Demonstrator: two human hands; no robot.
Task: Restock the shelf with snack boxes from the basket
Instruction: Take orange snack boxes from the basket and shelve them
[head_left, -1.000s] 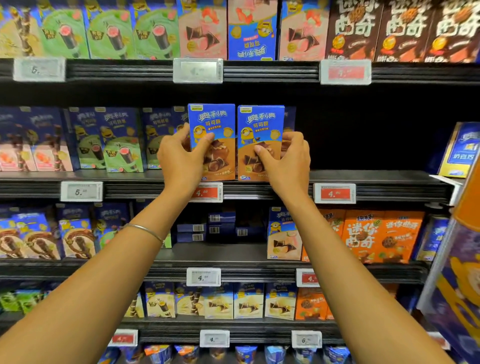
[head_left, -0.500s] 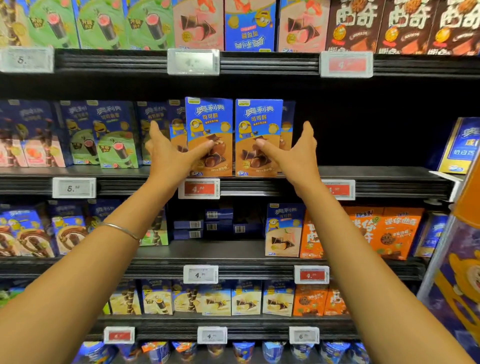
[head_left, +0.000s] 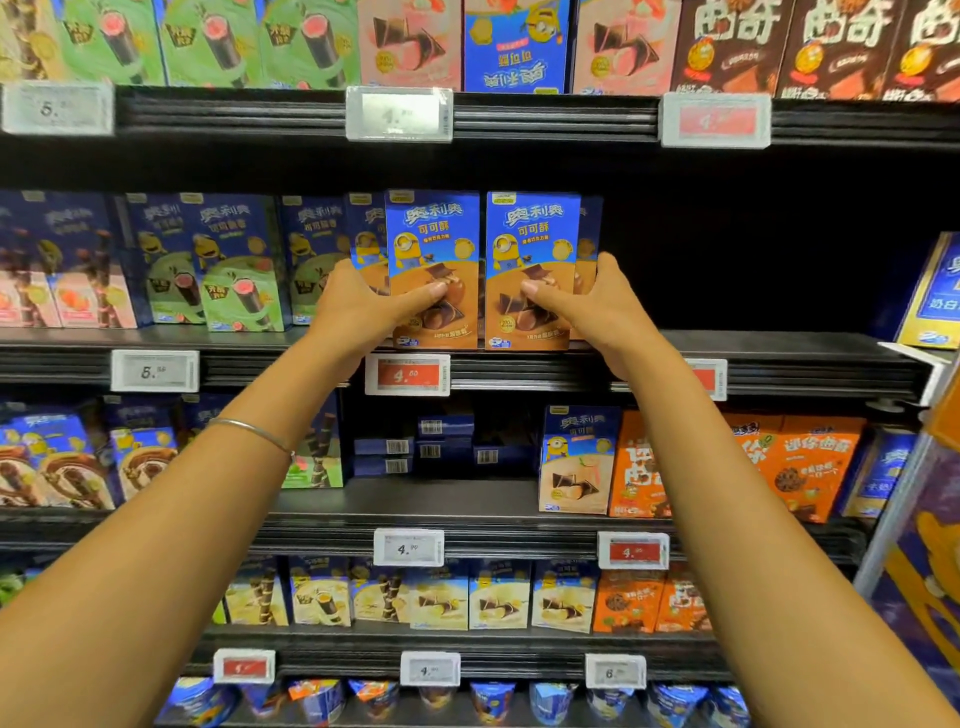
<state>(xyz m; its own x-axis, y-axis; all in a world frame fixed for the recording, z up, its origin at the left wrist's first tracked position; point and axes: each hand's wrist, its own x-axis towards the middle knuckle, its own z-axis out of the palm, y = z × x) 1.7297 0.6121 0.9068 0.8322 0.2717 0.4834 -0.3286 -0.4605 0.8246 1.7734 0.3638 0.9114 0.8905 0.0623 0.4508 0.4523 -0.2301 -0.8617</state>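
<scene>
Our left hand (head_left: 358, 312) and right hand (head_left: 597, 312) clasp the left box (head_left: 434, 239) and right box (head_left: 532, 239), thumbs across fronts, we think to square them at the shelf (head_left: 779, 353) edge.

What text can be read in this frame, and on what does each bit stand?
"奥利奥", "可可酥": left front box, right front box.
"曲奇": brown boxes.
"4.": red price tag, cents blurred.
"5.": white price tag, cents blurred.
Fine print on boxes: too small.
</scene>
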